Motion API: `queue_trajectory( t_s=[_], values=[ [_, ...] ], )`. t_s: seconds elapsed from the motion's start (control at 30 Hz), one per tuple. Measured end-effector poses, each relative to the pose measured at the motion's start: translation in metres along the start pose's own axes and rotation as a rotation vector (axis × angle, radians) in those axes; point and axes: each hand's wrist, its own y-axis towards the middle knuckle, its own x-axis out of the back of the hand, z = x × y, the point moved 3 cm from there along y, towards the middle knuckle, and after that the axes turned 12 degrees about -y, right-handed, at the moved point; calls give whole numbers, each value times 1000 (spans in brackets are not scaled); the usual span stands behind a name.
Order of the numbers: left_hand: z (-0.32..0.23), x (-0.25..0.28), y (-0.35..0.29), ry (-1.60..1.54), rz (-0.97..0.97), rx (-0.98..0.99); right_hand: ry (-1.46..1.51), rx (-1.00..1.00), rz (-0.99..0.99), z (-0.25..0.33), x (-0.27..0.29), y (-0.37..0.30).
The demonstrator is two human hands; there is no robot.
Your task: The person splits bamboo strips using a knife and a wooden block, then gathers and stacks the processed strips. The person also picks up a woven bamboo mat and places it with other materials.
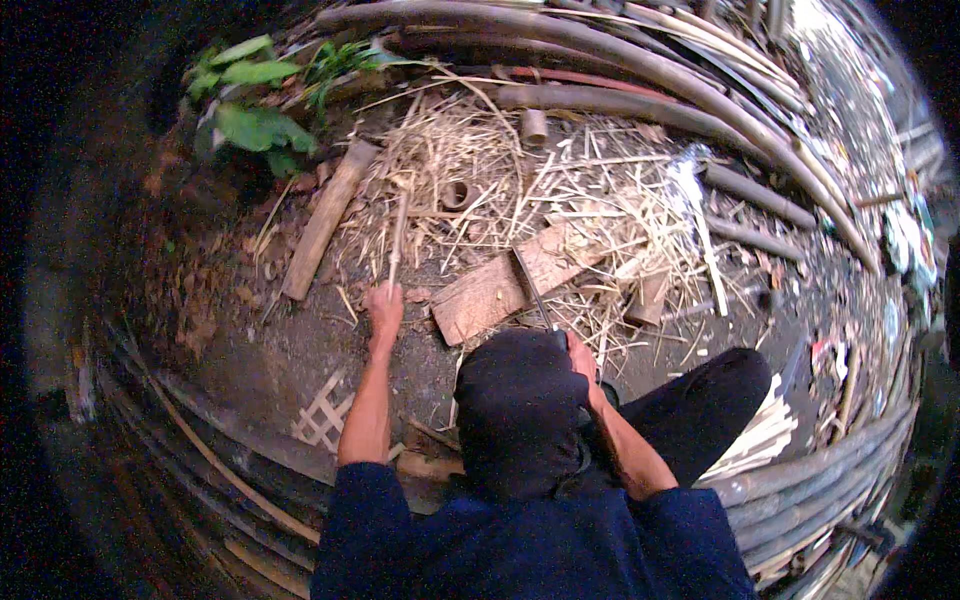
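My left hand (384, 306) is closed around a thin bamboo stick (398, 235), which points away from me toward the shavings. In my right hand (580, 358) is the handle of a long-bladed knife (533, 288); its dark blade reaches forward over a flat wooden board (470, 305). Whether the blade touches the board I cannot tell. The board lies at a slant between the two hands, its far end among loose bamboo strips. A dark, cloth-covered shape in front of the camera partly hides the right hand.
Bamboo shavings (470, 140) cover the ground ahead, with a short bamboo ring (457, 196) among them. Left of them lies a log (330, 220). Long bamboo poles (640, 50) run along the far side, and more poles (820, 485) lie near right. A woven lattice piece (322, 415) rests near left.
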Motion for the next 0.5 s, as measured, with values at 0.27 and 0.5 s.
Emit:
queue_trajectory(
  t_s=[0.27,0.5],
  values=[
    [-133,110,38,-1538,184,594,486,-244,221,-10,-15,25],
    [-216,103,97,-593,429,312,395,-151,172,-14,-12,28]
  ],
)
